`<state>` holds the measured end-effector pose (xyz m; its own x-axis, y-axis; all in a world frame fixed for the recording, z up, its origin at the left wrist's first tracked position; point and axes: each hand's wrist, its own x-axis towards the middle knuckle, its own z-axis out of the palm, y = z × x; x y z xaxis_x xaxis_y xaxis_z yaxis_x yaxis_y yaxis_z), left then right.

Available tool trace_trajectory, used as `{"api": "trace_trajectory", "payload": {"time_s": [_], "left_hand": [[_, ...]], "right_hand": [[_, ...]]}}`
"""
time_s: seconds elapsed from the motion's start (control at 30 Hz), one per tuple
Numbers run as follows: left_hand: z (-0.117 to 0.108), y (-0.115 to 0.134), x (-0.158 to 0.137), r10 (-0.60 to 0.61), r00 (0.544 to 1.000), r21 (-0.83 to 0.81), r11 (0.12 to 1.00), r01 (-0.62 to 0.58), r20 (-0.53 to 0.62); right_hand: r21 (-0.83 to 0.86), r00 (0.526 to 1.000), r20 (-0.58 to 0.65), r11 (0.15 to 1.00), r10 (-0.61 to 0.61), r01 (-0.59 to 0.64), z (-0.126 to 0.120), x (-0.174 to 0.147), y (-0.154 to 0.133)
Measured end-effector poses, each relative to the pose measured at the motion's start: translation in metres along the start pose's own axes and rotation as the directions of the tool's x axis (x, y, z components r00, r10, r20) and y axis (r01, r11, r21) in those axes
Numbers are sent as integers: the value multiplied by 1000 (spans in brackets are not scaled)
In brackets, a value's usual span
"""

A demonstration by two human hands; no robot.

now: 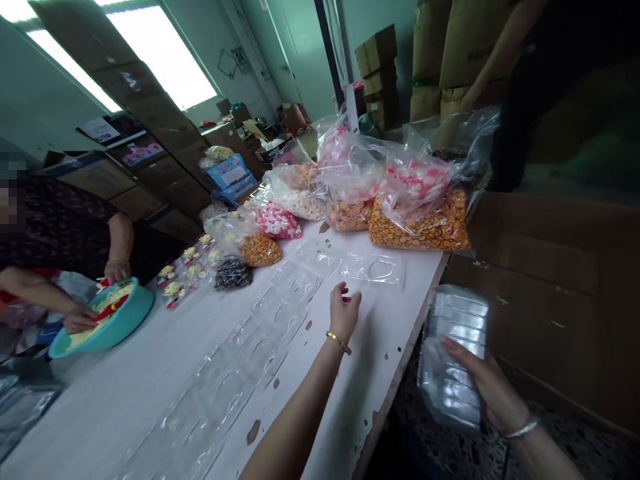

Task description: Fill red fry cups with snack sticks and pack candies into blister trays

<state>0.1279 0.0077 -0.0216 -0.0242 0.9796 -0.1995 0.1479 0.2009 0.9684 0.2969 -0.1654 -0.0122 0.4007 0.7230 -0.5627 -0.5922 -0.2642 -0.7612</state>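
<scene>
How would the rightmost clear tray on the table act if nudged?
The clear tray is probably light, looking thin and see-through. Lying flat on the table, it would likely slide, not roll. Its moulded shape suggests some stiffness.

A dark square sign (241, 60) on the back wall reads "24". Large print on a white paper (101, 131) on a stacked box is blurred, as is the label (234, 175) on a blue package (244, 187).

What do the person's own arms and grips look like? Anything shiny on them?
No sleeves or gloves show. The left grip has a gold-coloured bangle at its wrist; the right grip has a silver-coloured bangle.
</scene>
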Motion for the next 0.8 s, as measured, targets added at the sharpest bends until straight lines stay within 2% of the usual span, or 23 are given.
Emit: {"api": "trace_trajectory", "payload": {"time_s": [0.07,0.13,0.17,0.2,0.23,0.3,0.37,0.47,0.6,0.7,0.8], "left_hand": [[-10,19,-27,74,972,43,995,-86,223],[-15,39,-56,57,870,37,996,-86,489],[-16,46,-69,41,816,37,996,-77,576],[-15,52,-80,28,783,38,997,-65,622],[-15,56,-89,14,773,37,998,-49,634],[-13,58,-100,-23,798,7,1000,24,603],[-11,54,-105,-74,820,-81,986,145,567],[-8,45,-109,-131,845,-231,930,286,519],[-6,39,-116,-136,869,-373,864,339,476],[-15,38,-114,-119,902,-484,811,330,415],[-36,29,-96,-142,965,-552,797,245,222]], "right_hand": [[-13,999,38,1000,-8,8,20,-9,4],[-29,993,99,997,-66,69,38,-17,9],[-33,985,139,994,-103,108,46,-20,12],[-37,973,189,990,-130,139,51,-23,15],[-45,960,241,987,-141,156,55,-25,18],[-67,941,316,987,-117,145,56,-27,22],[-76,934,355,994,-42,74,54,-30,24],[-12,908,405,993,109,-114,49,-36,24],[116,849,455,928,268,-355,44,-37,28],[188,879,366,900,306,-392,32,-29,32],[218,945,187,927,267,-305,7,-13,30]]}}
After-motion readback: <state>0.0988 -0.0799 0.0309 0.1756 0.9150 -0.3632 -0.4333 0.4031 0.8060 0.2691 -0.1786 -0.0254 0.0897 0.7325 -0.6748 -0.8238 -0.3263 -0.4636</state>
